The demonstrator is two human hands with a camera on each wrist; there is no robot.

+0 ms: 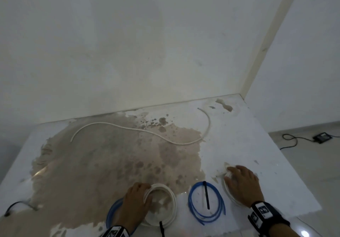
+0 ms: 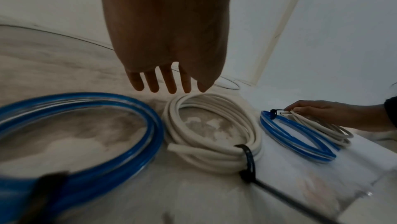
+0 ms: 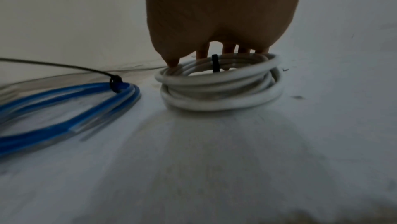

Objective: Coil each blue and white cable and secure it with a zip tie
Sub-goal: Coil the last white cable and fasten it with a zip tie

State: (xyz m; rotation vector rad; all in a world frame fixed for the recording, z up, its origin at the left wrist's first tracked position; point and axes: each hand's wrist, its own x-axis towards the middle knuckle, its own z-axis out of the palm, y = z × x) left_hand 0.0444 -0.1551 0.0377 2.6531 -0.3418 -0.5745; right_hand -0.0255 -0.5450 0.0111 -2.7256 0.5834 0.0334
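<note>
Left hand (image 1: pixel 135 199) hovers, fingers slack and empty, tips just over the tied white coil (image 2: pixel 211 132). Right hand (image 1: pixel 242 186) grasps another tied white coil (image 3: pixel 221 83), likely parking it; one loose white cable (image 1: pixel 139 130) lies well beyond both fingertips.

A brown-stained white table (image 1: pixel 276 150) meets a pale wall (image 1: pixel 147 43); a black device (image 1: pixel 322 137) with cord lies on the floor.
</note>
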